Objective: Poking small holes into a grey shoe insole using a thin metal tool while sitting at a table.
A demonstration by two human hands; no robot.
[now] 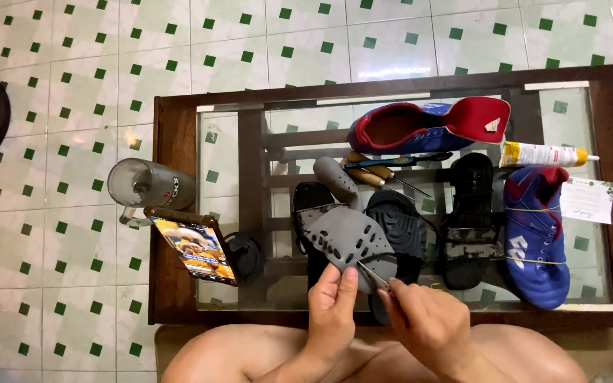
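Left hand (331, 305) pinches a grey perforated shoe upper (349, 237) at the glass table's (250, 294) near edge; right hand (423, 319) is closed on what seems a needle (374, 275) at its rim. Black sandals (470, 227) and blue boots (533, 241) lie untouched beyond.

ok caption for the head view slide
Left hand holds grey perforated shoe upper; right hand works its edge over glass-topped table.

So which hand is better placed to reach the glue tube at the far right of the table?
Probably the right hand: it is on the same side as the glue tube. But it holds a thin metal tool against the grey sandal upper, which the left hand pinches at the edge.
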